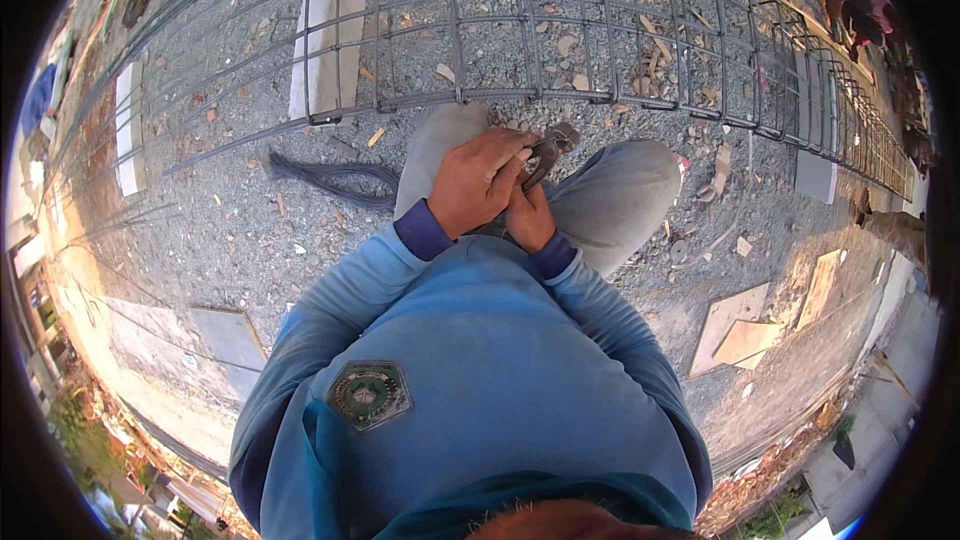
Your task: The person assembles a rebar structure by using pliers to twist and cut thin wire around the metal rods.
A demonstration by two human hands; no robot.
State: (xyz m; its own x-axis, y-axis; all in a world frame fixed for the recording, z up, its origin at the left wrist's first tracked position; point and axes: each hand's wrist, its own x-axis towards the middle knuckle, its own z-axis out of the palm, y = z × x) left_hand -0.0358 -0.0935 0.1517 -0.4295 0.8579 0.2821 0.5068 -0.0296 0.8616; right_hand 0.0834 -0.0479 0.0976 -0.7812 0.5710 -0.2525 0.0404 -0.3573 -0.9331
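Observation:
A pair of dark metal pincers (545, 155) stands up from my right hand (531, 215), jaws pointing forward. The fingers of that hand are closed round its handles. Pressed up against it is my left hand (478, 180), fingers curled and their tips by the pincers; what they grip, if anything, is hidden. Both hands are above my lap, between my bent knees. On the gravel to the left lies a bundle of thin dark tie wire (340, 180). Just ahead of my knees runs a long steel rebar cage (455, 25).
Pale blocks (330, 45) sit under the cage, with another block (815, 175) at its right. Loose long bars (200, 60) stretch out at the left. Wood boards (750, 340) lie on the gravel at the right. Another person (860, 0) is at the far right.

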